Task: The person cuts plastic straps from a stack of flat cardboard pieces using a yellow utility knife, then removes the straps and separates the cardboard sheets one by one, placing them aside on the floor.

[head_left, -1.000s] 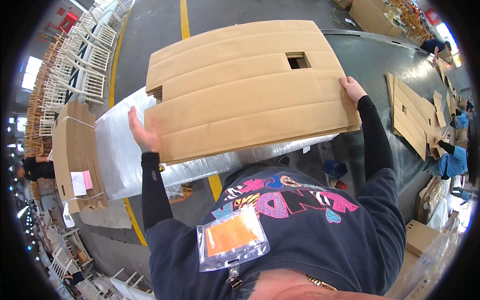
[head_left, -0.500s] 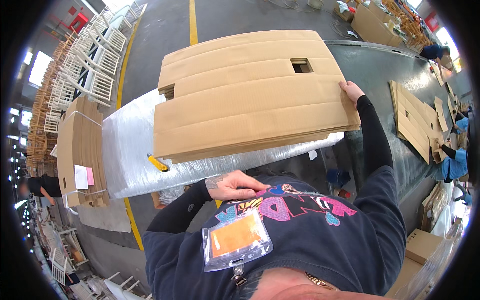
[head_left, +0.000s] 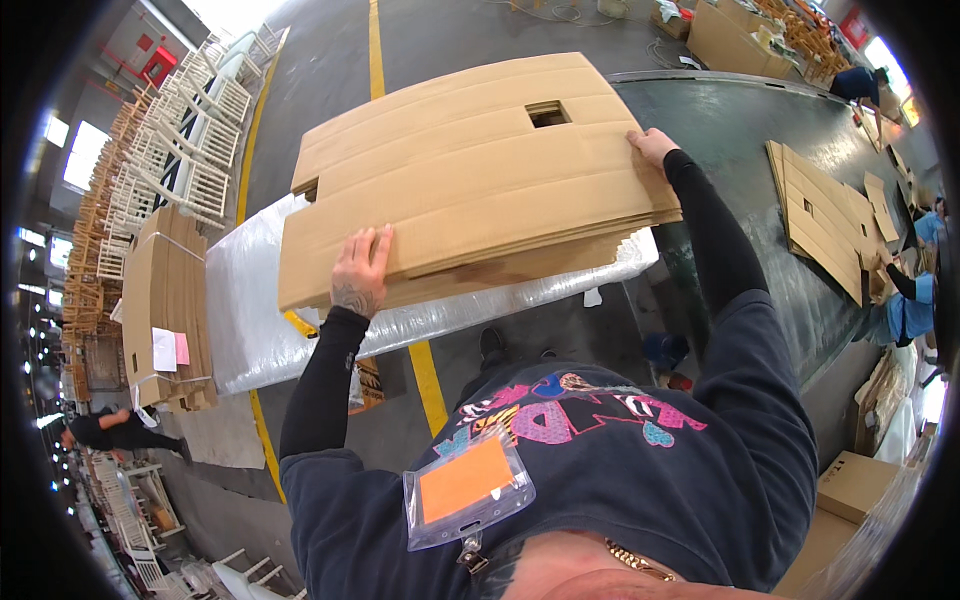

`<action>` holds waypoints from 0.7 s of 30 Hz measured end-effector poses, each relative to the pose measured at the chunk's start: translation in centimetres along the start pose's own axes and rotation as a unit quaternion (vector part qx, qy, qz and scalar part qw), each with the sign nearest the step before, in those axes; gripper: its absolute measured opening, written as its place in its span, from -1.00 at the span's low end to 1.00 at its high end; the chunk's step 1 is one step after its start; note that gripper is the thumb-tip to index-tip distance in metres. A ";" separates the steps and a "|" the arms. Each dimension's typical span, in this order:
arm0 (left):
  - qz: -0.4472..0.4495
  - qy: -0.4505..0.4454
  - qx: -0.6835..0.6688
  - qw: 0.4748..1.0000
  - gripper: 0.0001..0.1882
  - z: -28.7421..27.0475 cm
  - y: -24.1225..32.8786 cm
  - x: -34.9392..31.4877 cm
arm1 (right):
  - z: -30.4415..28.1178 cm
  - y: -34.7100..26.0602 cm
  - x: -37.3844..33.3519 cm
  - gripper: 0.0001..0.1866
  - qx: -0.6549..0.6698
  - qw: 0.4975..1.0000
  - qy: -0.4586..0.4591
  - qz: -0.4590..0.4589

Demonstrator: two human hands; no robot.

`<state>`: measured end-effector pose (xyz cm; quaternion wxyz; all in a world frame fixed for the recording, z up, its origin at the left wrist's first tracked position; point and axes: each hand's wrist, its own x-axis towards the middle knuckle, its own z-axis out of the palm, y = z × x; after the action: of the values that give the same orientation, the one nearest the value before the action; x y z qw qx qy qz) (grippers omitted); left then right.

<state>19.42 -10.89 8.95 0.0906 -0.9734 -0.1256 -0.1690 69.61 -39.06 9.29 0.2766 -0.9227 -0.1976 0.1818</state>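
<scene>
The person wears a dark T-shirt (head_left: 640, 500) with a bright patchwork print (head_left: 545, 424) in pinks and blues, plus tight black arm sleeves (head_left: 326, 385). A tattoo (head_left: 355, 295) marks the left hand (head_left: 362, 268). A clear badge holder (head_left: 466, 484) with orange insert and a gold-coloured chain (head_left: 632, 559) complete the outfit.

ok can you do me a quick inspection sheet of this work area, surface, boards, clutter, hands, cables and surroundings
Surface: long bench covered in shiny film, beneath the boards.
Job's things: cardboard stack, flat sheets with a rectangular hole towards the right and a notch in the left edge.
Clutter: yellow tool partly hidden at the stack's near left corner; white scrap beyond the bench's near edge.
Hands: left hand on the stack's near edge; right hand gripping its right edge.
Cables: thin looped line on the far floor, too small to identify.
Surroundings: strapped cardboard bundle at left, white chairs behind; co-workers at right.
</scene>
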 end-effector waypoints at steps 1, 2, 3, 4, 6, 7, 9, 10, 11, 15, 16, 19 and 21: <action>0.019 0.034 0.008 0.999 -0.32 0.2 1.2 -0.1 | 0.1 0.5 -1.2 -0.13 -0.041 0.997 0.063 -0.018; 0.017 0.034 0.011 0.999 -0.32 0.1 2.0 -0.7 | 0.6 0.3 -2.7 -0.10 -0.081 0.988 0.123 -0.040; 0.002 0.024 0.024 0.999 -0.32 -0.5 2.4 -2.2 | 2.3 -1.3 -4.9 -0.04 -0.139 0.964 0.182 -0.135; -0.020 0.012 0.037 0.999 -0.32 -1.1 2.7 -4.2 | 3.7 -3.6 -8.3 0.02 -0.194 0.923 0.236 -0.233; -0.040 0.016 0.036 0.998 -0.30 -0.9 4.1 -5.5 | 3.1 -4.6 -14.6 0.11 -0.208 0.883 0.135 -0.399; -0.045 0.018 0.032 0.998 -0.29 -0.7 4.5 -6.1 | 3.8 -4.6 -17.5 0.13 -0.229 0.859 0.103 -0.446; -0.047 0.023 0.022 0.998 -0.27 -0.2 5.5 -6.4 | 4.7 -4.0 -21.0 0.06 -0.278 0.830 0.058 -0.480; -0.044 0.024 0.018 0.999 -0.26 0.1 5.9 -6.4 | 5.5 -3.3 -21.6 -0.01 -0.306 0.825 0.048 -0.473; -0.042 0.024 0.016 0.999 -0.25 0.3 6.1 -6.5 | 6.2 -2.8 -21.8 -0.09 -0.333 0.818 0.036 -0.467; -0.041 0.025 -0.004 0.999 -0.24 1.4 6.5 -7.1 | 9.5 -0.4 -20.9 -0.38 -0.358 0.799 0.106 -0.471; -0.049 0.028 -0.013 0.998 -0.23 1.7 6.6 -7.3 | 9.9 -0.4 -20.7 -0.40 -0.363 0.794 0.113 -0.475; -0.068 0.032 -0.040 0.996 -0.22 2.2 6.9 -7.8 | 10.3 -0.4 -20.3 -0.41 -0.375 0.769 0.136 -0.499; -0.082 0.033 -0.050 0.995 -0.22 2.0 6.6 -7.9 | 9.6 -0.5 -20.0 -0.35 -0.376 0.771 0.088 -0.507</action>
<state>14.61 -18.46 3.46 0.0318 -0.9571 -0.1933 -0.2137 48.06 -43.79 6.57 -0.0244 -0.7310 -0.6640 -0.1553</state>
